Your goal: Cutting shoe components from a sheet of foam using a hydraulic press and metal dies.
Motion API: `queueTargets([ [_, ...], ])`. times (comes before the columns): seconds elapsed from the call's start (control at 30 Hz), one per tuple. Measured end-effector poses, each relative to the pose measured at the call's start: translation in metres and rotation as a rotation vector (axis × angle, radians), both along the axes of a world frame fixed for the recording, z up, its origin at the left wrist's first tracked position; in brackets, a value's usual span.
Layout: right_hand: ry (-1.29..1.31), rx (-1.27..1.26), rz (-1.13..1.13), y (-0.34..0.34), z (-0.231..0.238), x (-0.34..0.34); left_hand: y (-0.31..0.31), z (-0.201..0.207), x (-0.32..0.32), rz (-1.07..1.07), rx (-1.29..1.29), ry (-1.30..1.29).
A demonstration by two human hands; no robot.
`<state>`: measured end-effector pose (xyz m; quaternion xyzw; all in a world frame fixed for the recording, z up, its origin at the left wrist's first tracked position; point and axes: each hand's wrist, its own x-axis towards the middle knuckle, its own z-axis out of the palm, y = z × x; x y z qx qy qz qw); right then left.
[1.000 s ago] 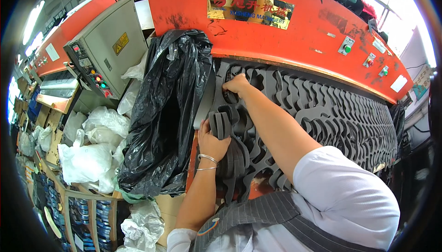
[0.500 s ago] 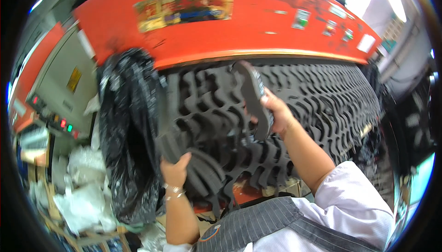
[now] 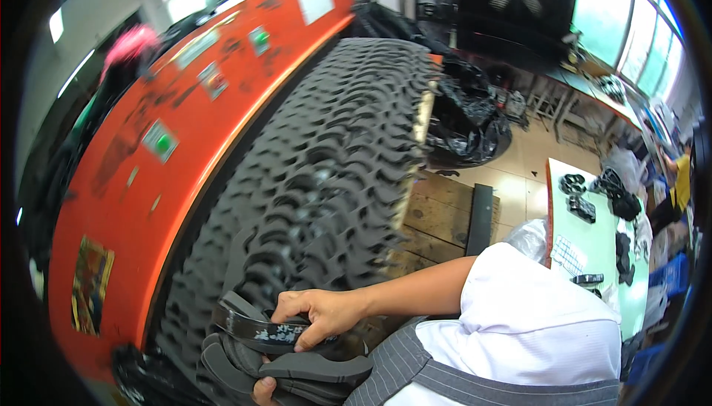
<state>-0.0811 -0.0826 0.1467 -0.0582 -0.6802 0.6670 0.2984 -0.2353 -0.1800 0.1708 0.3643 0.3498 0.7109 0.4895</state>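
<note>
Clock face centred on the right hand [image 3: 325, 318], 12 = top of view. Right hand: thumb and fingers closed on a dark, curved cutting die [image 3: 256, 330] with pale markings, die at 9 o'clock. Left hand [image 3: 265, 391] at 7, mostly hidden; thumb visible against a bundle of grey foam sole pieces [image 3: 315, 367], apparently supporting it. Bundle sits at 6 to 7, just below the die. Cut foam sheet [image 3: 356, 109], wavy-edged, spreads toward 12; orange press [image 3: 111, 198] at 10; pale green table [image 3: 602, 245] at 3, well apart.

Judgement: step in hand looks like gathering cut pieces while handling the die. Next move probably calls for steady left-hand support, bundle kept squared, and the die controlled separately. Whether foam remains inside the die: cannot tell.
</note>
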Motion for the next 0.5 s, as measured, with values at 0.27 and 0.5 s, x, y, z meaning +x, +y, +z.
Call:
queueTargets([
  [0.27,-0.184,0.628,-0.317,0.061,-0.005,0.217,0.085,0.004,0.163,-0.309,-0.146,0.092],
  [0.5,-0.644,0.720,-0.645,0.085,0.014,0.335,0.159,-0.005,0.271,-0.284,-0.235,0.288],
])
